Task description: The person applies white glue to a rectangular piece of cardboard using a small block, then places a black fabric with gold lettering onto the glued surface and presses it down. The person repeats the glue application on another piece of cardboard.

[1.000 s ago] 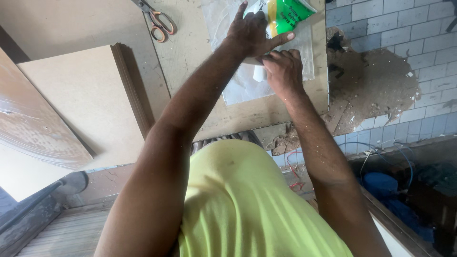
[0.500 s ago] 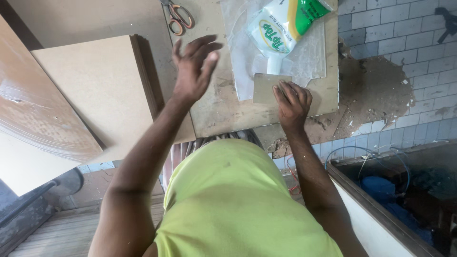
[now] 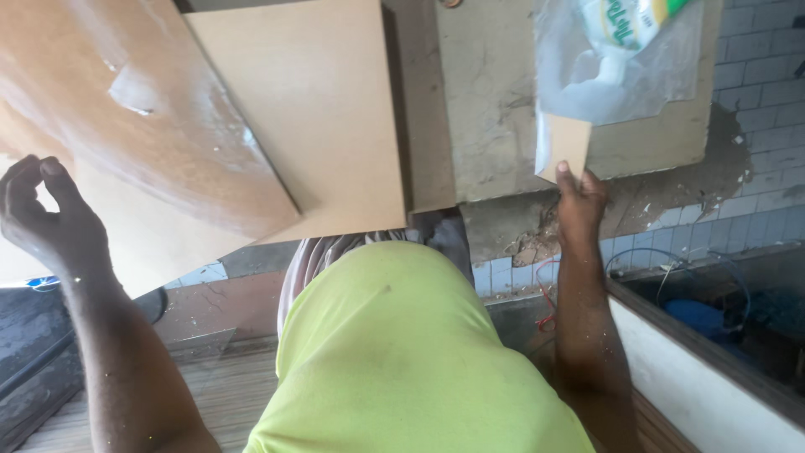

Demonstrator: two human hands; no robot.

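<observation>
Right hand (image 3: 580, 201): fingers closed, thumb pressing lower edge of small tan board piece (image 3: 563, 149) lying on worn workboard (image 3: 495, 126), partly under clear plastic bag (image 3: 620, 75). Left hand (image 3: 50, 220): loosely curled, holding nothing, raised beside large tan boards (image 3: 310, 117).

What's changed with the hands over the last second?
The left hand left the green-and-white packet and swung down and left to the edge of the tan boards, fingers curled. The right hand drew back off the packet and now pinches a small tan piece. The clear plastic bag stayed on the worn board.
</observation>
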